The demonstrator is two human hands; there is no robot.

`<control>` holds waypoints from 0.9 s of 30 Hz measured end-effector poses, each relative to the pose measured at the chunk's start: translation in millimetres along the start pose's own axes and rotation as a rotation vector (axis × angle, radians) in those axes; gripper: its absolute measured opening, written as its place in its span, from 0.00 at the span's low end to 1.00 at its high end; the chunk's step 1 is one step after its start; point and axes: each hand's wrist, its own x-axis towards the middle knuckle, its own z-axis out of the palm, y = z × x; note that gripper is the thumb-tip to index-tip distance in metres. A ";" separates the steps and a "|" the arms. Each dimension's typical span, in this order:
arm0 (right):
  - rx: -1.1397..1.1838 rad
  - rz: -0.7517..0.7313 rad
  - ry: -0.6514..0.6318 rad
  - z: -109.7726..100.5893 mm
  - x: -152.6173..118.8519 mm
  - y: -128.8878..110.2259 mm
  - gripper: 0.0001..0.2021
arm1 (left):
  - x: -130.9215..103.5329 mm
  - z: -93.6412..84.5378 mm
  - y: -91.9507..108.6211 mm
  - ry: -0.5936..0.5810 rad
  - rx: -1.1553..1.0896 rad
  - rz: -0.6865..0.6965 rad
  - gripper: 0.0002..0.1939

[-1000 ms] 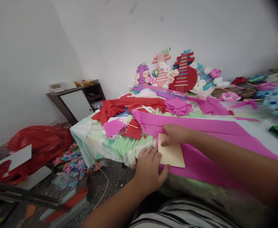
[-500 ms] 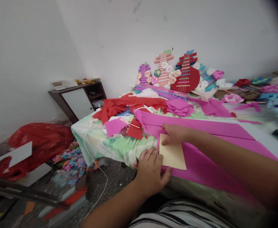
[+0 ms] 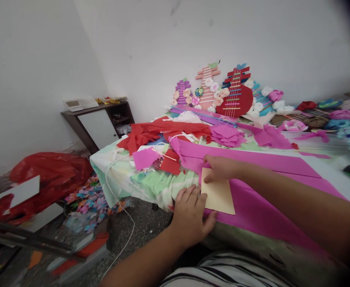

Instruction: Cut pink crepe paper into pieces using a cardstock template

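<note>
Beneath the thumb of the right hand lies a square cream paper card over flat magenta paper, grip unclear; the left hand, loosely spread, rests at the card's edge.

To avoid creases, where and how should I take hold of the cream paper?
Probably pinch the cream paper by its near-right corner, from the near side: it lies flat, that corner is uncovered, and the right hand is on its far end.
</note>
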 end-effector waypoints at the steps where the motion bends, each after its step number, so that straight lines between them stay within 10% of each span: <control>1: 0.003 -0.008 -0.017 -0.5 -0.2 -1.1 0.33 | 0.0 0.0 -0.1 0.003 0.002 0.002 0.17; 27: 0.026 0.136 0.043 6.1 -48.0 1.6 0.28 | -2.3 4.9 -4.5 0.038 0.026 0.031 0.19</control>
